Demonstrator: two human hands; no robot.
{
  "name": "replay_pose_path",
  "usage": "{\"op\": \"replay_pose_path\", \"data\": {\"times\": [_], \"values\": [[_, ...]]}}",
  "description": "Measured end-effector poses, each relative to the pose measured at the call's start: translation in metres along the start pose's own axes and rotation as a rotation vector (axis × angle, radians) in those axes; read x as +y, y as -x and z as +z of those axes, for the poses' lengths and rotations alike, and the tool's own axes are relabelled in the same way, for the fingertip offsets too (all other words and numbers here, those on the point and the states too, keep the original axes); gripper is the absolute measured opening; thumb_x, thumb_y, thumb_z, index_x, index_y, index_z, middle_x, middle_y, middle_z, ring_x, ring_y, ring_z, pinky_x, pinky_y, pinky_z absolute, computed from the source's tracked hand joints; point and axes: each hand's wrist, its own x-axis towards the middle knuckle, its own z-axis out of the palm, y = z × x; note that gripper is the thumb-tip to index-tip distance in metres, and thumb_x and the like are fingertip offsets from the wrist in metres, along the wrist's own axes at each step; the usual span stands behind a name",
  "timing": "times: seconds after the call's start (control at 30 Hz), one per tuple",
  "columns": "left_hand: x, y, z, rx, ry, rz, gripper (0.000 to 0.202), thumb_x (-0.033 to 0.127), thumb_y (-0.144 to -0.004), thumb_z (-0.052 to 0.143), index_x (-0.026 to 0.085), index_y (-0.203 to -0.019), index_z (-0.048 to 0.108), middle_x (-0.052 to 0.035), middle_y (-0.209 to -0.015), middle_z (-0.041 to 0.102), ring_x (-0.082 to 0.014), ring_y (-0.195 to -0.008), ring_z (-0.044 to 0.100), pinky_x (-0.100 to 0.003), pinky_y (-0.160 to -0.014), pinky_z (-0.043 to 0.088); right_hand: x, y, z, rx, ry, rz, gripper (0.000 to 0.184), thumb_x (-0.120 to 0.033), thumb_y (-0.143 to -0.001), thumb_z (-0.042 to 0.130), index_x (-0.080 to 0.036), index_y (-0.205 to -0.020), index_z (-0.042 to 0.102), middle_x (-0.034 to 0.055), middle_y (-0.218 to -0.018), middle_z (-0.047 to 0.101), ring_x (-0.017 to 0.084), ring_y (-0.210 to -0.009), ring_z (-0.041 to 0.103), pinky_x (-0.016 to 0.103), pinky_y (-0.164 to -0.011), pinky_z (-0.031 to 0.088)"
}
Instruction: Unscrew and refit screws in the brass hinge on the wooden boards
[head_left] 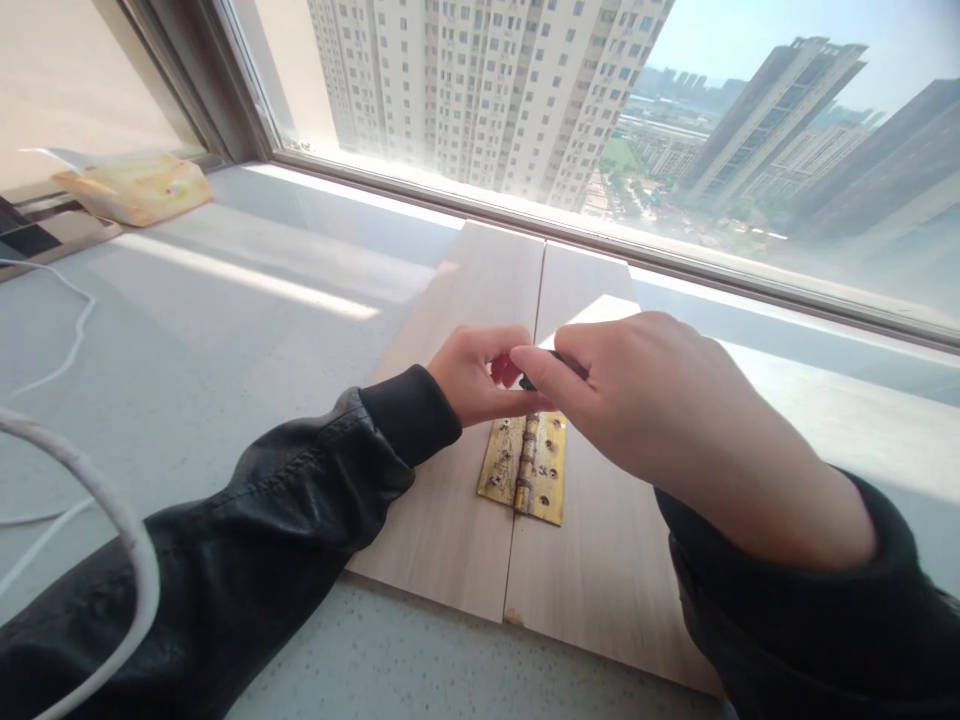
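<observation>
A worn brass hinge (pixel 527 465) lies open across the seam between the left board (pixel 435 480) and the right board (pixel 592 560), both pale wood. Its far end is covered by my hands. Screws show in holes of its left leaf, while holes on the right leaf look bare. Above that far end, my right hand (pixel 652 390) is closed round a dark-handled screwdriver (pixel 570 362), whose tip is hidden. My left hand (pixel 480 375) curls its thumb and fingers close beneath the handle, closed around something hidden. A reddish patch shows between its fingers.
Both boards rest on a speckled white sill (pixel 300 640) beside a large window (pixel 525 100). A white cable (pixel 142 560) loops at the near left, by my left sleeve. Farther back on the left lies a yellowish soft packet (pixel 139 190).
</observation>
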Motion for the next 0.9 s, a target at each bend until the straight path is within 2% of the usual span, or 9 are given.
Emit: {"op": "replay_pose_path", "data": {"times": [0.07, 0.17, 0.27, 0.33, 0.47, 0.63, 0.83, 0.9], "values": [[0.000, -0.001, -0.003, -0.041, 0.044, -0.060, 0.021, 0.028, -0.061, 0.072, 0.013, -0.070, 0.060, 0.0039, -0.059, 0.049, -0.0053, -0.052, 0.038, -0.018, -0.044, 0.029, 0.002, 0.000, 0.001, -0.001, -0.001, -0.042, 0.046, -0.047, -0.086, 0.032, -0.020, -0.049, 0.039, 0.0017, -0.048, 0.043, 0.012, -0.044, 0.028, 0.028, -0.044, 0.020], [-0.001, -0.004, -0.009, -0.172, 0.109, -0.080, 0.024, 0.024, -0.066, 0.066, 0.014, -0.088, 0.065, -0.0027, -0.078, 0.058, -0.0094, -0.064, 0.048, -0.021, -0.052, 0.038, 0.004, 0.002, 0.000, -0.024, 0.006, -0.073, 0.044, -0.046, -0.087, 0.032, -0.020, -0.051, 0.040, 0.0014, -0.050, 0.044, 0.013, -0.045, 0.029, 0.028, -0.046, 0.021], [-0.003, -0.005, -0.012, -0.285, 0.203, -0.072, 0.020, 0.019, -0.068, 0.060, 0.014, -0.087, 0.066, -0.0060, -0.087, 0.061, -0.0140, -0.076, 0.054, -0.026, -0.063, 0.044, 0.006, 0.004, -0.002, -0.054, 0.007, -0.078, 0.043, -0.046, -0.087, 0.032, -0.020, -0.054, 0.043, 0.0017, -0.052, 0.047, 0.013, -0.047, 0.032, 0.028, -0.048, 0.023], [-0.003, -0.005, -0.012, -0.312, 0.254, -0.086, 0.020, 0.019, -0.070, 0.058, 0.013, -0.087, 0.066, -0.0078, -0.092, 0.062, -0.0174, -0.083, 0.056, -0.030, -0.069, 0.045, 0.007, 0.005, -0.003, -0.062, 0.000, -0.080, 0.044, -0.046, -0.087, 0.032, -0.020, -0.054, 0.044, 0.0018, -0.052, 0.048, 0.013, -0.048, 0.034, 0.028, -0.048, 0.023], [-0.003, -0.003, -0.009, -0.298, 0.289, -0.098, 0.020, 0.023, -0.072, 0.059, 0.012, -0.087, 0.066, -0.0078, -0.090, 0.063, -0.0191, -0.086, 0.057, -0.032, -0.074, 0.045, 0.008, 0.005, -0.003, -0.063, -0.012, -0.093, 0.045, -0.046, -0.088, 0.032, -0.020, -0.053, 0.044, 0.0017, -0.051, 0.048, 0.012, -0.047, 0.033, 0.028, -0.049, 0.022], [-0.003, -0.002, -0.008, -0.287, 0.252, -0.118, 0.023, 0.032, -0.074, 0.062, 0.012, -0.081, 0.067, -0.0055, -0.079, 0.064, -0.0141, -0.071, 0.056, -0.028, -0.066, 0.044, 0.010, 0.005, -0.002, -0.066, -0.025, -0.105, 0.044, -0.046, -0.088, 0.033, -0.020, -0.055, 0.043, 0.0015, -0.051, 0.048, 0.013, -0.048, 0.034, 0.028, -0.049, 0.022], [-0.002, -0.003, -0.010, -0.189, 0.128, -0.056, 0.023, 0.033, -0.066, 0.072, 0.013, -0.078, 0.069, -0.0042, -0.075, 0.066, -0.0130, -0.069, 0.054, -0.027, -0.063, 0.040, 0.012, 0.004, -0.003, -0.066, -0.057, -0.184, 0.036, -0.040, -0.087, 0.039, -0.020, -0.058, 0.043, 0.0000, -0.053, 0.048, 0.012, -0.049, 0.035, 0.027, -0.049, 0.023], [-0.001, -0.004, -0.008, -0.133, 0.066, -0.052, 0.022, 0.031, -0.062, 0.075, 0.013, -0.072, 0.067, -0.0015, -0.068, 0.063, -0.0107, -0.063, 0.050, -0.026, -0.061, 0.038, 0.012, 0.003, -0.003, -0.059, -0.083, -0.229, 0.031, -0.035, -0.087, 0.042, -0.019, -0.061, 0.045, -0.0005, -0.056, 0.049, 0.012, -0.051, 0.037, 0.026, -0.050, 0.024]]}}
